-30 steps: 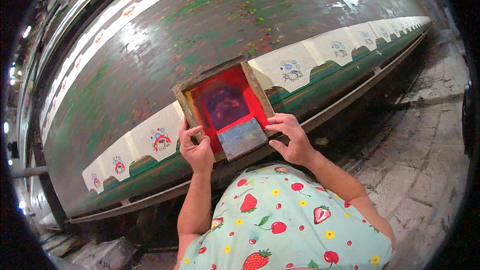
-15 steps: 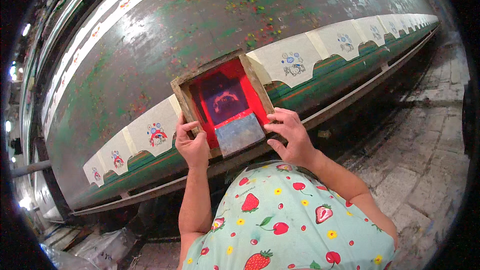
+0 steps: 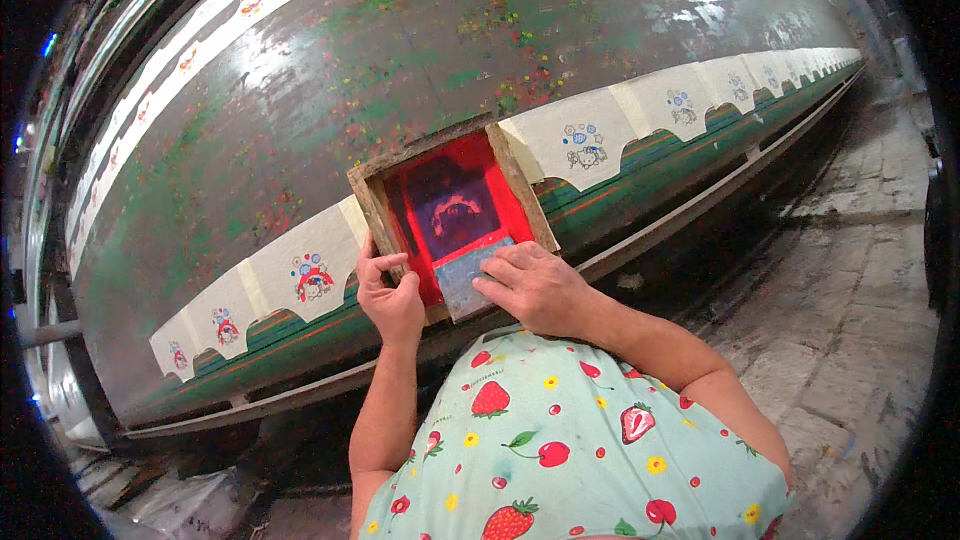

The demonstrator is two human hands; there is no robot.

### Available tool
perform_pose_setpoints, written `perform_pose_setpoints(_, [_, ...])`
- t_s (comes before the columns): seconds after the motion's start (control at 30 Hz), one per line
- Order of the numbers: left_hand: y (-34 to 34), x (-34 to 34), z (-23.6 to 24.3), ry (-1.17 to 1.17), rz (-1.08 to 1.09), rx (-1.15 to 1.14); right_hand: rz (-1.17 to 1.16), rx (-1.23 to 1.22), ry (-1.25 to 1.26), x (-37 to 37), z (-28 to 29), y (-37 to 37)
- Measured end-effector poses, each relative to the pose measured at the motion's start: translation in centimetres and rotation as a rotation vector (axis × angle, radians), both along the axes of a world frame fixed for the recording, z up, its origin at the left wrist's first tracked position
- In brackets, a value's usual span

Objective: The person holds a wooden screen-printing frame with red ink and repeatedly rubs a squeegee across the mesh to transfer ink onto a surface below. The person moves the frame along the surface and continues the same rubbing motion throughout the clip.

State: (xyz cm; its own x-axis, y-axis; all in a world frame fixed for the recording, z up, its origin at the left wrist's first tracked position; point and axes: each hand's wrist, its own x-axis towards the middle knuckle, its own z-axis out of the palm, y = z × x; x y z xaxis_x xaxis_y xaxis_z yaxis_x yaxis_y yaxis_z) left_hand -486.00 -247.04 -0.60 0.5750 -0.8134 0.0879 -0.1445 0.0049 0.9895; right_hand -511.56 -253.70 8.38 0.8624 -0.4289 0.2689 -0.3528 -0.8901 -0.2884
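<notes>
Right hand (image 3: 535, 285) perhaps hides squeegee (image 3: 462, 280) on frame (image 3: 375, 210)

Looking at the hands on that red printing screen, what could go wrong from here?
The left hand only steadies the wooden frame at one corner, so the frame might shift and smear the print. The right hand presses the squeegee near wet red ink, which could get carried onto the white printed pieces alongside.

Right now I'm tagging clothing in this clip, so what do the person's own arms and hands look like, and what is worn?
Both forearms are bare: no sleeves reach them, and no gloves, rings, watch or bracelets show on the left hand or the right hand. The arms come out of a pale mint green top printed with red strawberries, cherries and small yellow flowers. Nails look short and unpainted.
</notes>
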Motion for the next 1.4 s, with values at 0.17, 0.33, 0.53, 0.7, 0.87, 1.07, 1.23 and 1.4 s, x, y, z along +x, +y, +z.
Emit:
perform_pose_setpoints(0.17, [-0.1,-0.1,0.6,-0.112,0.02,0.048,0.053,0.088,0.116,0.7,2.4,-1.7])
perform_pose_setpoints(0.33, [-0.1,-0.4,-0.2,0.072,0.033,0.044,0.146,0.253,0.262,1.3,4.3,-6.9])
perform_pose_setpoints(0.53, [-0.3,0.2,-0.9,0.116,0.046,-0.033,0.075,0.305,0.137,4.9,4.2,-12.6])
perform_pose_setpoints(0.7, [-0.6,1.6,1.1,0.088,-0.02,0.066,0.004,0.174,-0.003,6.9,2.4,-16.1])
perform_pose_setpoints(0.87, [-0.9,1.8,2.3,0.024,-0.035,0.125,-0.013,0.102,0.054,6.5,1.8,-14.9])
perform_pose_setpoints(1.07, [-1.0,1.7,1.9,0.025,-0.033,0.125,-0.065,0.011,0.013,5.1,1.1,-7.8])
perform_pose_setpoints(1.23, [-1.0,1.8,1.6,-0.087,-0.02,0.082,-0.075,0.04,0.045,3.3,1.6,-2.8])
perform_pose_setpoints(1.4, [-1.0,1.7,1.2,-0.031,-0.02,0.05,-0.06,0.112,0.053,2.1,2.0,-0.2])
